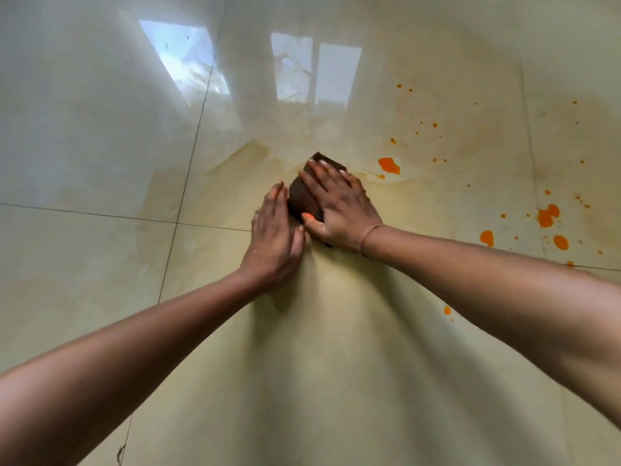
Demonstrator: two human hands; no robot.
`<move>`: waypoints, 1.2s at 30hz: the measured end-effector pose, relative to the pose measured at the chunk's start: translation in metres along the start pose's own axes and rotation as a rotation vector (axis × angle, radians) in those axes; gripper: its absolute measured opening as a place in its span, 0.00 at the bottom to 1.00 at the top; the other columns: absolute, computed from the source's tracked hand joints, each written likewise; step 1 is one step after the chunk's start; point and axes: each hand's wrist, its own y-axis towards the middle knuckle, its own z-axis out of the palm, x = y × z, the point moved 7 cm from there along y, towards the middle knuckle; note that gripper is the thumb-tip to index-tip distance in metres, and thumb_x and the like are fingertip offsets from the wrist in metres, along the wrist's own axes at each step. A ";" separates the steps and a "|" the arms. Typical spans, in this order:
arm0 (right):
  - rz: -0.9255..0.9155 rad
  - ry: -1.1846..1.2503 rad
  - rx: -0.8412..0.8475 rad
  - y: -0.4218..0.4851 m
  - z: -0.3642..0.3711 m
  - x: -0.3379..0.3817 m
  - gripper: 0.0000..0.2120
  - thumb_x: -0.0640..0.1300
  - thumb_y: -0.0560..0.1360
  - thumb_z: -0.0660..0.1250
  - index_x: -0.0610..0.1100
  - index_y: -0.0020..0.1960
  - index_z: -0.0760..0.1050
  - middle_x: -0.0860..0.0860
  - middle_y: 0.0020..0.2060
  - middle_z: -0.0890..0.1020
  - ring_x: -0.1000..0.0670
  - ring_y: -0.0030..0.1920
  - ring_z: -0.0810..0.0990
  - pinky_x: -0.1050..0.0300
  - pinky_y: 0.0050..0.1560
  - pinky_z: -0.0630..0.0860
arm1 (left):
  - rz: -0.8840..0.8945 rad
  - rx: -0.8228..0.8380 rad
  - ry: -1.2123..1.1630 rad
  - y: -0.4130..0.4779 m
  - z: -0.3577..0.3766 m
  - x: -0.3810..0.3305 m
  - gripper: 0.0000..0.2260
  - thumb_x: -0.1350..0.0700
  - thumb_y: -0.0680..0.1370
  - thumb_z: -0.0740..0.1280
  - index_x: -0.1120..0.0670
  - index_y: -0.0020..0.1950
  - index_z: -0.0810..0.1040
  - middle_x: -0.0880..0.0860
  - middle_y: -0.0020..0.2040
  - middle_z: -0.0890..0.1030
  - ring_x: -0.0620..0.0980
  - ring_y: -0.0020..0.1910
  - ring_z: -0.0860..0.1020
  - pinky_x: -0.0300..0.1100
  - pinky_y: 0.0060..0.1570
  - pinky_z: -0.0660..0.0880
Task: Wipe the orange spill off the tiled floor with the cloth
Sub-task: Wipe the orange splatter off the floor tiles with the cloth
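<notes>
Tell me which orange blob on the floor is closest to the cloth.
The orange blob just right of the cloth, beyond the right hand. The other large blobs lie much farther right.

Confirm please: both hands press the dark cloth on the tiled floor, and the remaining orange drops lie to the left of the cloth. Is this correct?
One detail is wrong. The head view shows the orange drops to the right of the dark cloth, not the left. The left hand and right hand do press it on the tiled floor.

No readable text, label, brand or number anywhere. Only plain glossy tiled floor (100, 146) and a dark cloth (302, 196), both unmarked. Nothing printed on either hand.
</notes>
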 end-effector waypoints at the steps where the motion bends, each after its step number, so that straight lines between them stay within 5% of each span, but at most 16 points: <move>1: -0.037 -0.017 0.008 -0.016 0.001 -0.006 0.37 0.62 0.74 0.57 0.49 0.78 0.54 0.47 0.78 0.56 0.48 0.78 0.52 0.48 0.75 0.51 | -0.019 -0.022 0.002 -0.002 -0.009 0.009 0.32 0.49 0.79 0.57 0.61 0.77 0.49 0.58 0.78 0.50 0.53 0.77 0.49 0.49 0.74 0.45; 5: -0.134 -0.035 0.092 -0.080 -0.001 -0.040 0.38 0.64 0.73 0.54 0.51 0.79 0.50 0.48 0.79 0.53 0.47 0.78 0.51 0.50 0.75 0.49 | -0.113 -0.104 0.296 -0.011 -0.064 0.075 0.33 0.44 0.79 0.57 0.60 0.77 0.51 0.58 0.78 0.53 0.56 0.77 0.51 0.52 0.74 0.48; 9: -0.083 0.007 0.030 0.020 -0.002 0.022 0.38 0.64 0.73 0.56 0.49 0.78 0.55 0.47 0.78 0.56 0.48 0.78 0.52 0.48 0.75 0.51 | -0.253 -0.072 0.386 -0.017 -0.091 0.132 0.32 0.43 0.80 0.53 0.61 0.77 0.53 0.59 0.77 0.55 0.56 0.76 0.53 0.53 0.73 0.50; 13: -0.067 0.017 0.026 0.095 0.003 0.083 0.37 0.62 0.74 0.58 0.49 0.78 0.54 0.48 0.78 0.55 0.48 0.78 0.51 0.48 0.75 0.50 | -0.240 -0.060 0.415 -0.017 -0.089 0.137 0.33 0.44 0.76 0.53 0.62 0.76 0.57 0.60 0.76 0.59 0.57 0.75 0.57 0.53 0.71 0.54; 19: -0.206 -0.071 0.126 0.019 -0.002 0.020 0.38 0.64 0.74 0.53 0.50 0.79 0.49 0.47 0.79 0.53 0.47 0.78 0.51 0.49 0.75 0.48 | -0.266 0.002 0.422 -0.017 -0.091 0.137 0.35 0.42 0.76 0.51 0.61 0.77 0.53 0.57 0.78 0.53 0.53 0.77 0.52 0.50 0.73 0.51; 25: -0.093 0.000 0.085 0.148 -0.003 0.107 0.36 0.62 0.76 0.57 0.48 0.79 0.52 0.48 0.79 0.53 0.48 0.78 0.49 0.47 0.75 0.49 | -0.247 -0.024 0.408 -0.017 -0.093 0.138 0.35 0.42 0.75 0.49 0.61 0.77 0.56 0.57 0.78 0.56 0.53 0.77 0.54 0.49 0.72 0.52; 31: -0.367 -0.162 0.212 -0.009 -0.006 0.012 0.37 0.64 0.76 0.52 0.48 0.79 0.48 0.46 0.79 0.50 0.47 0.79 0.47 0.48 0.76 0.49 | -0.249 -0.002 0.428 -0.016 -0.092 0.138 0.33 0.44 0.77 0.54 0.61 0.77 0.54 0.56 0.78 0.53 0.52 0.77 0.51 0.48 0.73 0.49; 36: -0.258 -0.103 0.182 0.049 0.001 0.037 0.37 0.65 0.76 0.51 0.50 0.79 0.47 0.48 0.79 0.48 0.48 0.79 0.46 0.49 0.76 0.46 | -0.243 -0.023 0.420 -0.015 -0.092 0.141 0.34 0.43 0.76 0.52 0.61 0.77 0.54 0.56 0.78 0.54 0.53 0.77 0.51 0.49 0.73 0.50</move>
